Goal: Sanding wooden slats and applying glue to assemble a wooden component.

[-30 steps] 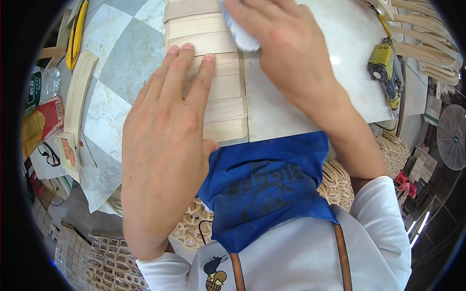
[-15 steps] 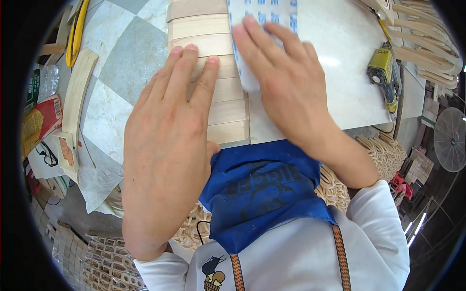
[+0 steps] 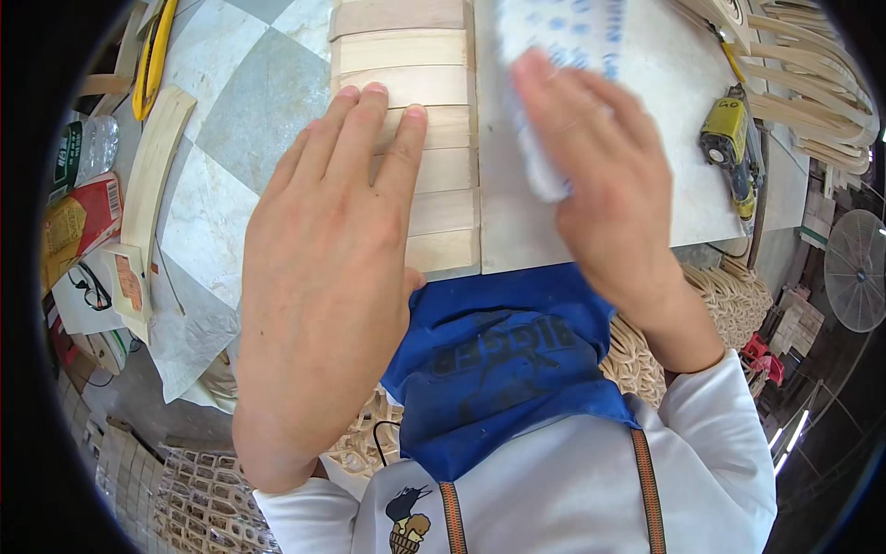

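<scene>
A row of pale, slightly curved wooden slats (image 3: 441, 168) lies side by side on the table in front of me. My left hand (image 3: 318, 240) rests flat across their left part, fingers stretched out and holding nothing. Right of the slats, my right hand (image 3: 609, 175) is over a white sheet of sandpaper (image 3: 561, 32) with blue print on its back. Its fingers lie along the sheet, and motion blurs both. The sandpaper is apart from the slats, and its underside is hidden.
A yellow-handled cutter (image 3: 150, 69) and a curved wooden piece (image 3: 157, 171) lie at the left. A yellow-green power tool (image 3: 729, 138) sits on the right of the table (image 3: 688, 189). Bent wooden parts (image 3: 803, 83) are stacked beyond it. A fan (image 3: 858, 268) stands far right.
My right hand and the sandpaper have moved right, from the slats' right edge to over the bare tabletop. My left hand keeps its place on the slats while the whole view shifts slightly.
</scene>
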`<state>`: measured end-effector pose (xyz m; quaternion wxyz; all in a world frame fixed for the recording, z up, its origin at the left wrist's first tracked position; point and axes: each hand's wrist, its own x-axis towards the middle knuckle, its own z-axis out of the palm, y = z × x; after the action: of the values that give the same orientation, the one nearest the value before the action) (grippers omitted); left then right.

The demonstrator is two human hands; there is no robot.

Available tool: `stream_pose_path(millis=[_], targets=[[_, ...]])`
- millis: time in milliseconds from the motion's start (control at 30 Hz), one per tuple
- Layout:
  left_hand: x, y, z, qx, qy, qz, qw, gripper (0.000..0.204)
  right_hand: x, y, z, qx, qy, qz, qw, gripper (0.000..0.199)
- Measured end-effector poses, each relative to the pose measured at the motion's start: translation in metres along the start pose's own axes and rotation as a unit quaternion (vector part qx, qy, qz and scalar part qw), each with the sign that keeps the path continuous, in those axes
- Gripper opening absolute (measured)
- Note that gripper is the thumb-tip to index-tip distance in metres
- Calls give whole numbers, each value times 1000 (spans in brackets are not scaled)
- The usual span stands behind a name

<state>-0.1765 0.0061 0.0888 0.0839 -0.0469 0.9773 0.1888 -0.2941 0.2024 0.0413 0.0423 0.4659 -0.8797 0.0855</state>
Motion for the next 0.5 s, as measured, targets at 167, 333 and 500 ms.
stream_pose_path(millis=[167,333,500], targets=[[10,-7,-3,24,-4,17,1000,102,13,15,11,3,98,31,995,66],[18,-19,1,31,-18,34,999,107,25,3,22,14,80,33,996,67],[23,-22,4,23,-7,61,998,116,23,2,30,4,70,26,997,65]])
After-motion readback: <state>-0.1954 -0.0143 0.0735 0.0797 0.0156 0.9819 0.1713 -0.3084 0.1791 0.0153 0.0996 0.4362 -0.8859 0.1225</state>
